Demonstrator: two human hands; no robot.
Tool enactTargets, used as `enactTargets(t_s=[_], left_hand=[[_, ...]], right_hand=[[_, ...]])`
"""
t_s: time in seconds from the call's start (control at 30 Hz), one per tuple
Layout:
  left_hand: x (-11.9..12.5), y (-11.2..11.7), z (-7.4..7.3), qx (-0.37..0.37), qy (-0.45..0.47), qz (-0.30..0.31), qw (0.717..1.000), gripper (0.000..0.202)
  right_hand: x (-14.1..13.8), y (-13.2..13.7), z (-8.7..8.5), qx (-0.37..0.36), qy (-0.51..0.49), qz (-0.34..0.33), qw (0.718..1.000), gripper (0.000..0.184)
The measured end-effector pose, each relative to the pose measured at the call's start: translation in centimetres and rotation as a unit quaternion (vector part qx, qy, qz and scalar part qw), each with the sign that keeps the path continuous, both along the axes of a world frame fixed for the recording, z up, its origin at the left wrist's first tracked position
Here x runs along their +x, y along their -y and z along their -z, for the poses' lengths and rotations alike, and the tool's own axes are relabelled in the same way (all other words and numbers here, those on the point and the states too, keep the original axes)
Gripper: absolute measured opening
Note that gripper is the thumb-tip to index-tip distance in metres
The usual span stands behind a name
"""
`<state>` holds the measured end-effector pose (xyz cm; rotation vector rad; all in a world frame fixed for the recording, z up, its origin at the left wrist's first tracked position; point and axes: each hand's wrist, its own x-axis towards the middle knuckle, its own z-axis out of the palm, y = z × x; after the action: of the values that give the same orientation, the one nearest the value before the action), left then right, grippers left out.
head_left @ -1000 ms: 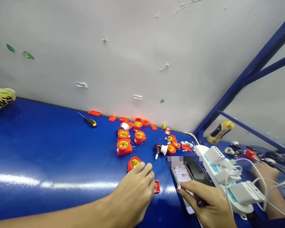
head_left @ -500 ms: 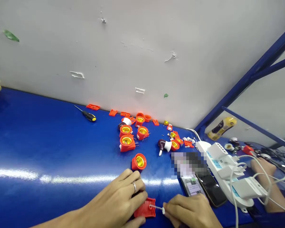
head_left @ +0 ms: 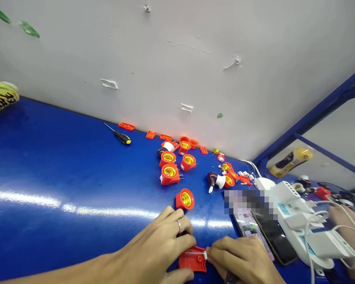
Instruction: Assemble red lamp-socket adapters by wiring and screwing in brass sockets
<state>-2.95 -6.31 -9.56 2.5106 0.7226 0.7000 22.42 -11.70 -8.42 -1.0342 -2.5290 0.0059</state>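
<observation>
My left hand (head_left: 162,244), with a ring on one finger, holds a red plastic housing half (head_left: 197,263) against the blue tabletop. Its hollow side faces up, and the palm hides its left end. My right hand (head_left: 242,258) pinches a small white plastic piece (head_left: 206,255) at the housing's right edge. From that piece a thin pale rod or spring (head_left: 192,253) runs left inside the housing, along its far wall. Just beyond my left fingers sits a red lamp socket (head_left: 185,199) with a gold threaded inside.
Several red sockets (head_left: 169,174) and loose red parts lie toward the wall. A screwdriver (head_left: 122,137) is at left. Phones (head_left: 272,232) and a white power strip (head_left: 316,258) with cables flank my right hand. Another person's hand (head_left: 346,221) is at far right.
The white piece and thin rod have shifted from across the housing's middle to along its far wall. My view has turned slightly left, so everything appears farther right.
</observation>
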Motion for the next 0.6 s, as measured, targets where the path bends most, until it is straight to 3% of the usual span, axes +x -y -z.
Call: enactTargets(t_s=[0.23,0.4,0.6], left_hand=[[0.2,-0.5,-0.3,-0.004,-0.001,0.009,1.000,0.021],[0.2,-0.5,-0.1,0.004,0.007,0.001,1.000,0.021],[0.0,-0.7,-0.2,-0.014,-0.009,0.025,1.000,0.022]], right_hand=[[-0.4,0.3,-0.7,0.038,0.040,0.017,0.998,0.048],[-0.9,0.4,-1.2,0.126,0.117,0.024,0.985,0.036],[-1.4,0.2,-0.8,0.149,0.167,0.017,0.975,0.035]])
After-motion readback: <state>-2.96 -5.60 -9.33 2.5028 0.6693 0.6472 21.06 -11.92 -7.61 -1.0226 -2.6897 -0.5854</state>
